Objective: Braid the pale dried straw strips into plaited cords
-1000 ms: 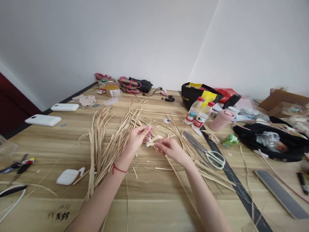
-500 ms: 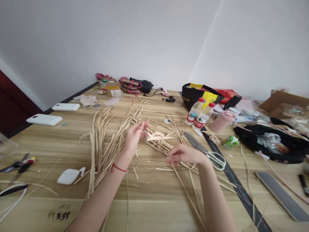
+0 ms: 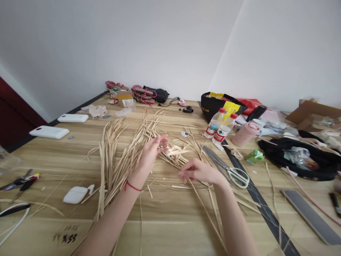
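Observation:
My left hand, with a red cord bracelet at the wrist, is over the middle of the table. Its thumb and fingers curl together beside a small pale piece of straw that looks bundled or woven; what lies between the fingertips is too small to make out. To the right and nearer, my right hand is closed, palm down, with its fingertips pinching a long thin straw strip that trails toward the front edge. Loose straw strips spread in a large heap left of and behind my hands.
Large scissors lie right of my right hand. Beyond are two water bottles, a pink cup and a black bag. A white earphone case and pliers lie at left; a grey phone-like slab at right.
My left hand has shifted slightly right, and its fingers have moved over the pale straw piece's edge. My right hand has moved a little left, bringing the strip's upper end with it.

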